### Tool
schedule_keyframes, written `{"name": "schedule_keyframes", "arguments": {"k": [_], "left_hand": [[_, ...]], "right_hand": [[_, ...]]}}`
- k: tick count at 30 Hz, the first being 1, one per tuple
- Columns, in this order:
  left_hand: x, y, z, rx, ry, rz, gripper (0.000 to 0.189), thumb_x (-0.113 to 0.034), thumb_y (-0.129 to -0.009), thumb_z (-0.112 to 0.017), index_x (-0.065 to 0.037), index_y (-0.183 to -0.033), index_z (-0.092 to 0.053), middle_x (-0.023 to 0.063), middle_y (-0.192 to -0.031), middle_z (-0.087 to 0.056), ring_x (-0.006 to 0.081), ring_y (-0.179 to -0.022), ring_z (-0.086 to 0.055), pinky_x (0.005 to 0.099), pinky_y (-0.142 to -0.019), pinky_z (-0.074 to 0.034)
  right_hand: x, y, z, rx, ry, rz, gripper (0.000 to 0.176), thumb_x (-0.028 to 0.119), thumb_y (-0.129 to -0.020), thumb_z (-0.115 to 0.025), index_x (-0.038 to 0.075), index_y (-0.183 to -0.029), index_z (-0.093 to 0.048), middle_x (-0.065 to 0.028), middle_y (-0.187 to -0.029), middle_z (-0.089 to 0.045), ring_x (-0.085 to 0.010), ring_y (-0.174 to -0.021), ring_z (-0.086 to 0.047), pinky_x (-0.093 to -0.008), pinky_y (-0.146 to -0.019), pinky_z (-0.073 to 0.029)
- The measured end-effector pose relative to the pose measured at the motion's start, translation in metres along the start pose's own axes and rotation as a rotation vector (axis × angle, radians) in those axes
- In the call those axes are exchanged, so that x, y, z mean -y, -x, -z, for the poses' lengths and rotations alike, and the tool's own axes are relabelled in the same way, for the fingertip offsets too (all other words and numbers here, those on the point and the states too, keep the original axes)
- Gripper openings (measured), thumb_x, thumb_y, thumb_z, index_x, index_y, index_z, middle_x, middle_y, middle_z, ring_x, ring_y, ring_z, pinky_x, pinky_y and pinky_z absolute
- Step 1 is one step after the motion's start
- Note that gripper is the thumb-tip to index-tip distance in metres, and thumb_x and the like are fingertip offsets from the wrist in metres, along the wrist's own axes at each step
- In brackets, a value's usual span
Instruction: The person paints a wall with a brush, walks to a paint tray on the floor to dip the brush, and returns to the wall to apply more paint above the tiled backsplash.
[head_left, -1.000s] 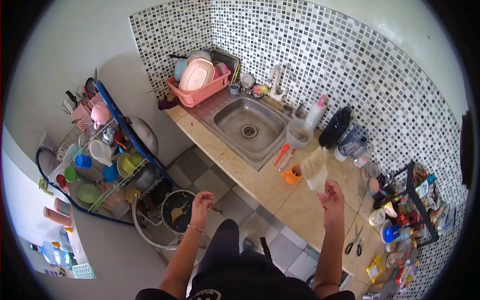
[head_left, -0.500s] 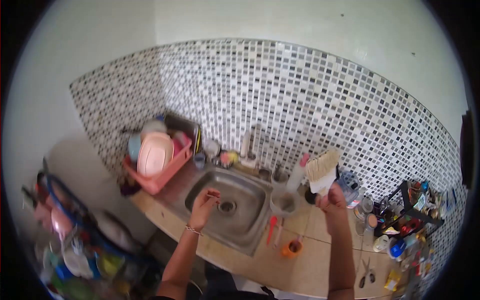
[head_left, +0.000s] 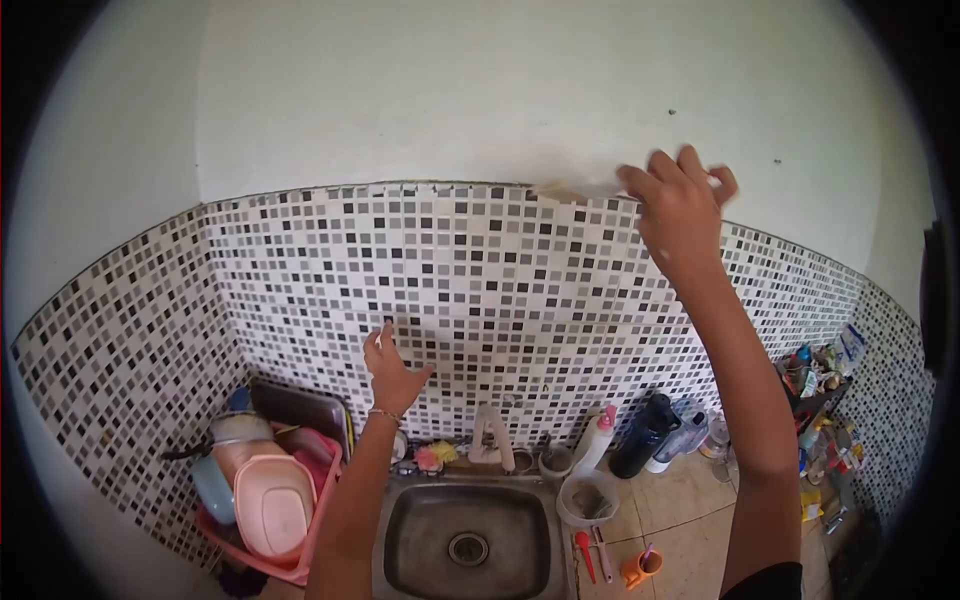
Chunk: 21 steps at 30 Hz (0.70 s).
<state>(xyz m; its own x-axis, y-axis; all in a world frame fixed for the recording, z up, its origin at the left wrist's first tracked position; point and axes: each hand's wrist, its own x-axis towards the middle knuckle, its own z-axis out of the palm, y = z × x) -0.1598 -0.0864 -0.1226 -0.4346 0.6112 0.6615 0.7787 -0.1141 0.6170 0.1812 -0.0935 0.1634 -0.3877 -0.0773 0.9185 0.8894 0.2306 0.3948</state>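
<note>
Item: flat bristle brush [head_left: 572, 190], blurred, its bristles at the upper border of the mosaic-tiled wall [head_left: 480, 290]; I cannot tell whether they touch it. 
Right hand [head_left: 684, 212]: raised before the wall, fingers bent and clamped on the brush's handle end. 
Left hand [head_left: 394, 378]: lower, before the tiles, fingers and thumb apart; I cannot tell whether a fingertip meets the wall. Bracelet [head_left: 385, 413] at its wrist. 
Below, I list one stainless sink [head_left: 468, 505] with a round drain and a pale faucet [head_left: 493, 435] behind its basin. 
Left of the sink: one pink dish rack [head_left: 318, 530], holding a pale pink tub [head_left: 273, 505] tilted among other dishes. 
Right of the sink: a white bottle with a pink top [head_left: 597, 440], a dark bottle [head_left: 645, 437], a translucent tub [head_left: 588, 500]; nearer me, a red-handled utensil [head_left: 585, 555] and an orange cup [head_left: 641, 567] with something standing in it.
</note>
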Motion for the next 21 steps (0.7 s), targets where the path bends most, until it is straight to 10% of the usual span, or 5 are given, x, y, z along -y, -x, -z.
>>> {"name": "schedule_keyframes", "arguments": {"k": [4,8,21], "left_hand": [[-0.014,-0.034,-0.030,0.184,0.013,0.097,0.144,-0.036,-0.055,-0.094,-0.021,-0.154,0.010,0.0254,-0.155,0.017,0.0482,-0.143,0.008,0.0754,-0.102,-0.021],[-0.025,-0.047,-0.059,0.272,-0.172,0.226,0.149,-0.042,-0.054,-0.094,-0.022,-0.153,0.015,0.0295,-0.152,0.027,0.0516,-0.140,0.022,0.0819,-0.098,-0.010],[0.002,-0.047,-0.089,0.065,-0.298,0.133,0.150,-0.057,-0.043,-0.091,-0.021,-0.155,0.001,0.0332,-0.154,0.010,0.0556,-0.141,0.005,0.0808,-0.097,-0.019]], "right_hand": [[0.021,-0.052,-0.029,0.017,0.066,0.119,0.013,0.007,-0.067,-0.071,0.018,-0.074,-0.073,0.0031,-0.082,-0.059,-0.0174,-0.100,-0.052,-0.0449,-0.097,-0.028],[0.040,-0.083,-0.059,0.027,0.109,0.198,0.005,0.012,-0.062,-0.074,0.014,-0.061,-0.069,0.0008,-0.070,-0.058,-0.0179,-0.096,-0.050,-0.0387,-0.098,-0.031],[0.069,-0.103,-0.138,0.061,0.350,0.290,0.011,0.012,-0.060,-0.073,0.019,-0.056,-0.064,0.0023,-0.061,-0.054,-0.0182,-0.095,-0.050,-0.0325,-0.101,-0.028]]}}
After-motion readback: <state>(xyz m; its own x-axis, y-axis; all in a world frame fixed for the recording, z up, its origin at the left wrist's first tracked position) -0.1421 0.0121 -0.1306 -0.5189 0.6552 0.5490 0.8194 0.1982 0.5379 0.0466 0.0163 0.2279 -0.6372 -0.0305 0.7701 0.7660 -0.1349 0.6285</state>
